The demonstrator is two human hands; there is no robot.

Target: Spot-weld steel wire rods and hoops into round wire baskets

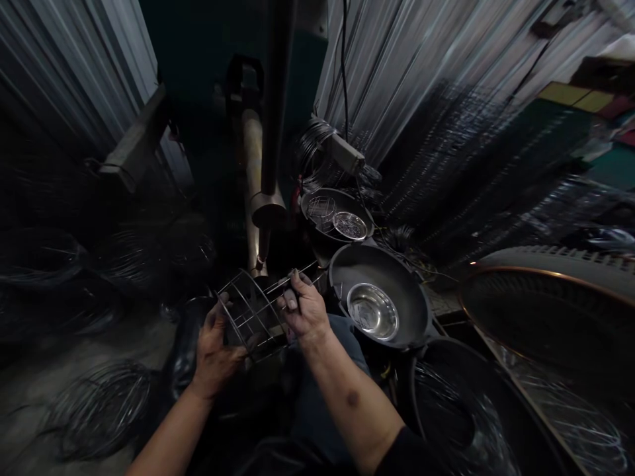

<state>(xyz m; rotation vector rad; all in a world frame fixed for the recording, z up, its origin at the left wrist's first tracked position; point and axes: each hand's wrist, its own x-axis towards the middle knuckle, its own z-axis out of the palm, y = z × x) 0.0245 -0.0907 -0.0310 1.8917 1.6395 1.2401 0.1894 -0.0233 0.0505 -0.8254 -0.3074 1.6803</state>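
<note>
A round wire frame (pixel 254 311), made of thin metal rings joined by straight rods, is held tilted over my lap. My left hand (pixel 214 350) grips its left end, with fingers and thumb around the outer ring. At the frame's right side, my right hand (pixel 305 305) is closed on a thin metal rod that sticks out past the fingers to the upper right. Whether this rod is joined to the frame or loose, I cannot tell. Just ahead of the hands stands a machine's lower metal arm (pixel 254 165), with a dark vertical shaft (pixel 272 99) above it.
To the right, a black pan (pixel 342 264) holds a shiny metal bowl (pixel 373 312). Behind it, another pan (pixel 310 205) contains round wire pieces. A dark tub (pixel 446 357) stands nearer me. Coiled wire (pixel 104 410) lies on the floor at left; a large fan-like guard (pixel 546 261) is far right.
</note>
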